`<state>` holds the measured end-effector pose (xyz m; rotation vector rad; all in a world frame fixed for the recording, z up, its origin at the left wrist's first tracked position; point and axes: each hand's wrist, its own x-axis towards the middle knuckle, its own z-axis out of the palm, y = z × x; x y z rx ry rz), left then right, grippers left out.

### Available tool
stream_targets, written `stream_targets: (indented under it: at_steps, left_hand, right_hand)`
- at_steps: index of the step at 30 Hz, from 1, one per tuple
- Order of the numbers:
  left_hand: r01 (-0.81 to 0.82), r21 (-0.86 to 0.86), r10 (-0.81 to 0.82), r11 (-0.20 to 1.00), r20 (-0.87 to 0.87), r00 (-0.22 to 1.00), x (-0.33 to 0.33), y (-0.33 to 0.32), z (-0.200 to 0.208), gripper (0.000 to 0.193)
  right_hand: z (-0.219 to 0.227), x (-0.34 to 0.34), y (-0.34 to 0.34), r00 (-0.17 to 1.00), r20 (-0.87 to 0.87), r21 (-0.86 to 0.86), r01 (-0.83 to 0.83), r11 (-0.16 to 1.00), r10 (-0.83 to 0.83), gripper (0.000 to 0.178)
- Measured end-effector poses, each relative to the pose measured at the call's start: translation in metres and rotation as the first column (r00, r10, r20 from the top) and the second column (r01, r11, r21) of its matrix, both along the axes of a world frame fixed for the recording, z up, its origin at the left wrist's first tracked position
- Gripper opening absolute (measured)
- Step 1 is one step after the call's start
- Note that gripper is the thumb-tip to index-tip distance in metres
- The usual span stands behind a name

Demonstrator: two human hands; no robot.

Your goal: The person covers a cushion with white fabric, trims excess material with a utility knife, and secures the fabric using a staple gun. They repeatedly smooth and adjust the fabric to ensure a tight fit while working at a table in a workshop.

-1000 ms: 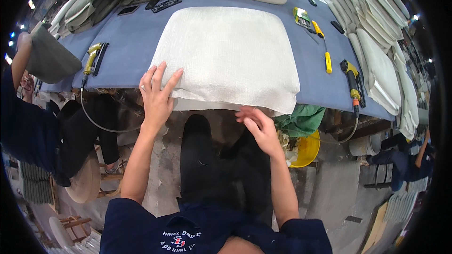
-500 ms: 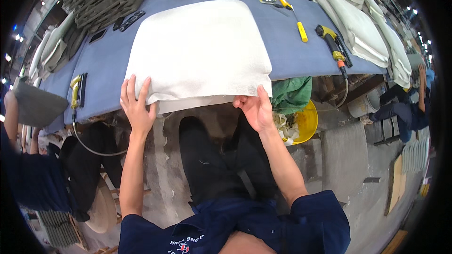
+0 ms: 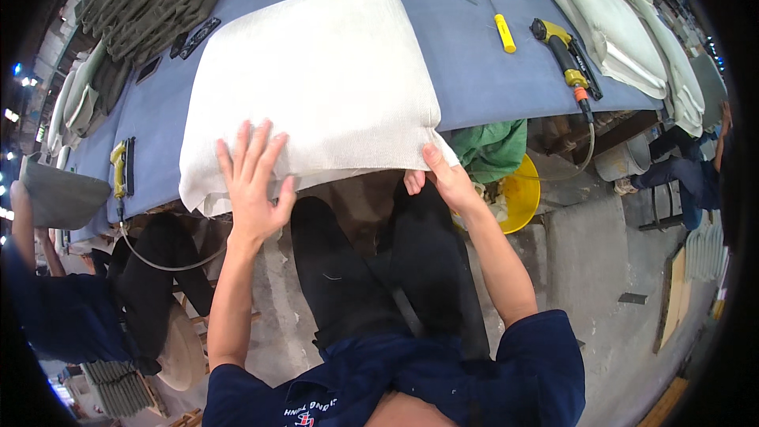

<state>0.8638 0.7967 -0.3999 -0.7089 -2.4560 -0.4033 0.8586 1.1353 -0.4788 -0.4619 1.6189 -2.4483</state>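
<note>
At one white cushion [image 3: 308, 79], the left hand [image 3: 254, 190] rests spread, the right hand [image 3: 451, 183] pinching one corner [image 3: 447, 150].

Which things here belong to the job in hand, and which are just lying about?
In hand:
- white cushion, on the blue table
- left hand, spread on its near side
- right hand, pinching its near right corner

Apparently lying about, untouched now:
- yellow-handled tool
- air tool at right
- air tool at left
- yellow bucket
</note>
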Motion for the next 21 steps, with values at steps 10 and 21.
stream_targets:
  at_steps: [10, 21]
  left_hand:
    - [0.001, -0.325, -0.091, 0.946, -0.262, 0.961, -0.056, 0.044, 0.000, 0.056]
    - [0.023, -0.237, -0.054, 0.971, -0.126, 0.991, -0.056, 0.068, 0.000, 0.054]
  right_hand:
    - [-0.016, -0.018, 0.016, 0.995, -0.085, 0.132, -0.031, 0.991, 0.042, 0.049]
    - [-0.020, -0.021, 0.035, 0.997, 0.020, 0.023, -0.072, 0.997, 0.072, 0.046]
